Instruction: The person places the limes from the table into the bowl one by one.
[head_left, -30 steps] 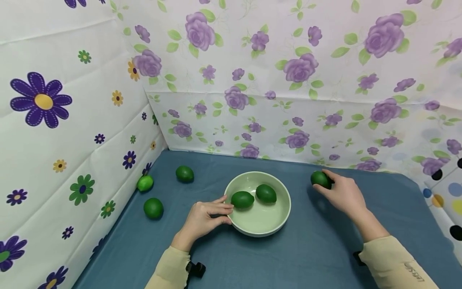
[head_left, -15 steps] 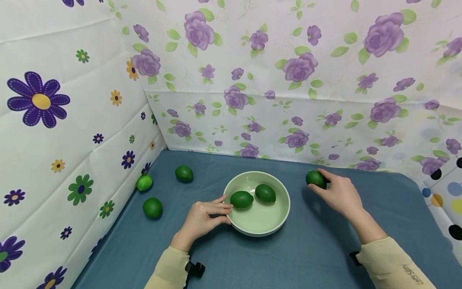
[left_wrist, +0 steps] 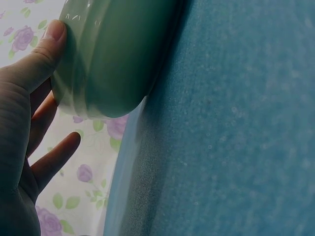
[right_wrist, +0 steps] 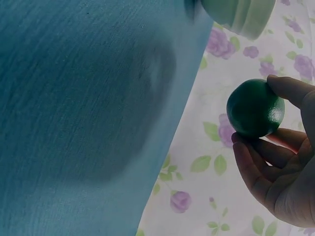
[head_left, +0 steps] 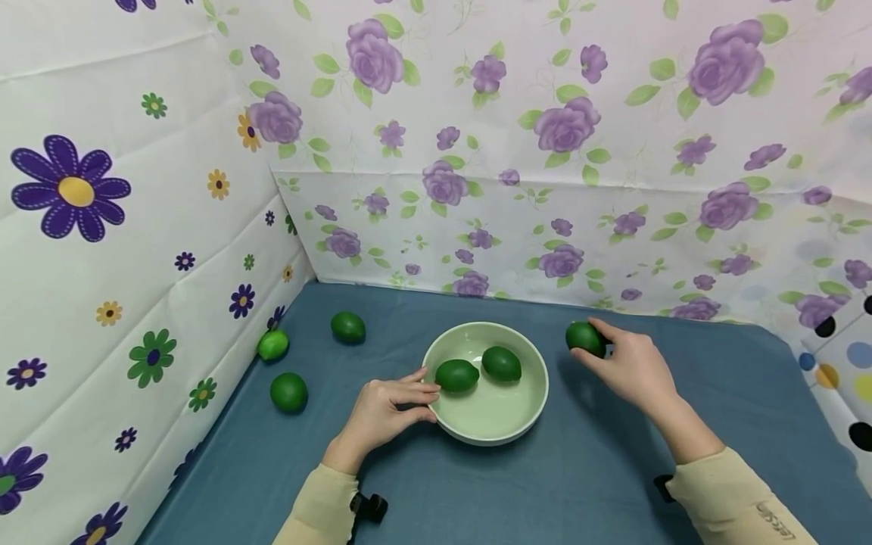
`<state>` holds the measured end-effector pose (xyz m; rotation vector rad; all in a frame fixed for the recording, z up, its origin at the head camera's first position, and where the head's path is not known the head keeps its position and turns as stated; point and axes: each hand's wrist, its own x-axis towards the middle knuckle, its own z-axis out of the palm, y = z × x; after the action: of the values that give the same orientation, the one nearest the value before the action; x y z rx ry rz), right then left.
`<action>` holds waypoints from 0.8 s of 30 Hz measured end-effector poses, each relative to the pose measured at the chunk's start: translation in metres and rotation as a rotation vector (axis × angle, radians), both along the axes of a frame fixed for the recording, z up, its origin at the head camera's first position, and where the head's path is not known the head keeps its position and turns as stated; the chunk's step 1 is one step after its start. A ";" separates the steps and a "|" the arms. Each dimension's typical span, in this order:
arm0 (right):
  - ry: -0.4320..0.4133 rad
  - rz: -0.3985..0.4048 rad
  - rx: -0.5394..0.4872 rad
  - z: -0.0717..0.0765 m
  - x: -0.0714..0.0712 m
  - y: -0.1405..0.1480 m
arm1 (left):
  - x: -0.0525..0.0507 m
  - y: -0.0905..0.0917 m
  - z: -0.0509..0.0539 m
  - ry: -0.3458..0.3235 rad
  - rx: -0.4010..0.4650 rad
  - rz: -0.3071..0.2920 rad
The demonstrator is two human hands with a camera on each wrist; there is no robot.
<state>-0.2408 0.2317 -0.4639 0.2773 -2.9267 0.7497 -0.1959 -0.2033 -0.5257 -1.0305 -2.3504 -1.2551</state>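
Observation:
A pale green bowl (head_left: 490,416) stands on the blue cloth with two dark green limes (head_left: 457,376) (head_left: 501,365) inside. My left hand (head_left: 384,412) grips the bowl's left rim, fingers over the edge; in the left wrist view the thumb of the hand (left_wrist: 24,108) presses the wall of the bowl (left_wrist: 108,59). Right of the bowl, my right hand (head_left: 636,371) pinches a dark green lime (head_left: 584,338). The right wrist view shows this lime (right_wrist: 255,108) between thumb and fingertips of the hand (right_wrist: 290,157), raised off the cloth.
Three more limes lie left of the bowl: one at the back (head_left: 348,328), a lighter one (head_left: 273,345) by the left wall, and one nearer (head_left: 289,393). Flowered sheets (head_left: 381,227) rise behind and at the left of the blue cloth (head_left: 545,492).
My right hand has moved left toward the bowl, carrying its lime. The left hand and the bowl have stayed in place.

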 end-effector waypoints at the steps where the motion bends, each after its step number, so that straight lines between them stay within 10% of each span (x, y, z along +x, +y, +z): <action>1: -0.001 -0.001 0.001 0.000 0.000 0.000 | 0.000 0.000 0.000 0.000 -0.001 0.000; 24: 0.056 0.058 -0.042 0.015 0.015 -0.022 | -0.001 0.000 -0.002 0.002 0.013 -0.009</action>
<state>-0.2258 0.2098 -0.4487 0.3741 -2.8584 0.7966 -0.1965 -0.2031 -0.5281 -1.0391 -2.3359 -1.2699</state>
